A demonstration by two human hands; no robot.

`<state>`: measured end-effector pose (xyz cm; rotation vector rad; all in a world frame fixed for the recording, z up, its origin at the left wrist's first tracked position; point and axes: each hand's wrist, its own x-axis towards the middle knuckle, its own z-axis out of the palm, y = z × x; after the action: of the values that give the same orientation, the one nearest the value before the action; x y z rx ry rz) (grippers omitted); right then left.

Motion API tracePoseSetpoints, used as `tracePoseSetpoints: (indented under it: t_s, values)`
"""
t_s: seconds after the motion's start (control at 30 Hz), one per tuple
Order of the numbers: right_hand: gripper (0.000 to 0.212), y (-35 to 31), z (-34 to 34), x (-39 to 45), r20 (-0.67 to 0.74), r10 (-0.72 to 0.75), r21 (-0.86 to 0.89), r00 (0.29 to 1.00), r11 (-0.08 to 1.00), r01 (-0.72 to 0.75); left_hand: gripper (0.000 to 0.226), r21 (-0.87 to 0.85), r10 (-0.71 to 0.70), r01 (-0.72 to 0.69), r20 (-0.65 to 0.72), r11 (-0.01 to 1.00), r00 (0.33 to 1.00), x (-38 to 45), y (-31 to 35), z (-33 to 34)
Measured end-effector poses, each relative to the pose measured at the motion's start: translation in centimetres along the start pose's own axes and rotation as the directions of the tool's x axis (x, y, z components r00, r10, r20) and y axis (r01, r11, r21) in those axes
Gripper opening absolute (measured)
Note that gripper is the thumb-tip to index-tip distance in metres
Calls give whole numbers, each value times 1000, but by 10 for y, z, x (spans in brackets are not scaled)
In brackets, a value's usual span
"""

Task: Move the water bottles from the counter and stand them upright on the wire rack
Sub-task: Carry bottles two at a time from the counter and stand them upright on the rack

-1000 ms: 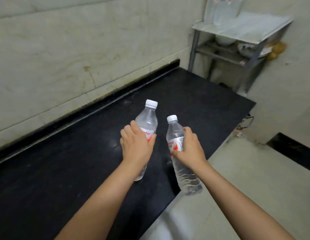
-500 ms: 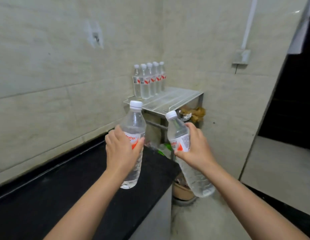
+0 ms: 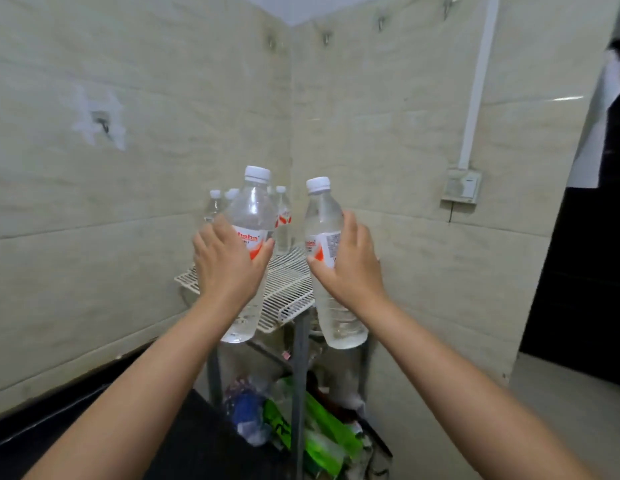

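Clear plastic fills both grips: the left hand (image 3: pixel 225 268) is wrapped round the label of one water bottle (image 3: pixel 250 216), and the right hand (image 3: pixel 350 268) curls round a second bottle (image 3: pixel 323 216), both upright in the air. Just beyond and below the hands lies the white wire rack (image 3: pixel 284 289), with more bottles (image 3: pixel 283 216) standing at its back. The black tabletop (image 3: pixel 59 434) sits under the left forearm.

Your way onto the rack (image 3: pixel 284 289) is open across its front and right wires, which lie bare. At the back corner, bottles (image 3: pixel 283 216) already stand in a row against the walls and block that strip. The bottle in your left hand (image 3: pixel 225 268) hides the rack's left part, so room there cannot be judged.
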<state>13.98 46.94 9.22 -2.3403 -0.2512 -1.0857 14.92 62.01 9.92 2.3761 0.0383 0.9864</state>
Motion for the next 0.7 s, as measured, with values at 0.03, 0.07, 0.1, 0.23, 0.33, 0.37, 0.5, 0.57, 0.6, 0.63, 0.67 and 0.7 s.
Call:
tracePoseSetpoints:
  t_s: [0.03,0.07,0.1,0.23,0.33,0.37,0.5,0.57,0.6,0.63,0.67,0.7]
  values:
    - [71,7,10,17,-33,-31,-16,999,999,31,74,-1,-6,6,-7,1000,1000,15,3,13]
    - [69,15,21,34,-66,-68,-30,995,997,66,74,5,-5,5,-13,1000,1000,30,6,26]
    - [66,25,32,51,-92,-100,-30,991,995,98,74,14,-1,1,-18,1000,1000,43,8,40]
    - [61,58,76,107,-94,-185,-9,978,983,185,80,45,-15,17,-57,999,998,88,6,91]
    - [60,85,116,141,-53,-218,38,974,975,220,81,85,-60,67,-81,994,995,114,0,130]
    - [61,95,131,152,-53,-226,75,973,970,230,80,94,-82,90,-90,991,993,122,-3,143]
    - [68,132,188,190,70,-221,248,973,948,198,77,115,-184,202,-156,973,971,157,-23,198]
    - [81,150,214,205,179,-199,327,963,936,133,77,94,-262,282,-182,955,948,171,-31,222]
    - [87,155,223,214,259,-189,372,947,924,83,77,78,-288,307,-194,949,938,180,-34,232]
    - [90,159,231,223,333,-198,411,922,911,47,77,57,-320,336,-195,940,927,187,-37,240]
    - [89,165,241,230,370,-223,438,902,898,43,77,12,-361,370,-191,929,913,193,-40,247]
    - [86,170,251,234,383,-249,447,889,893,57,77,-37,-401,401,-181,915,898,195,-42,253]
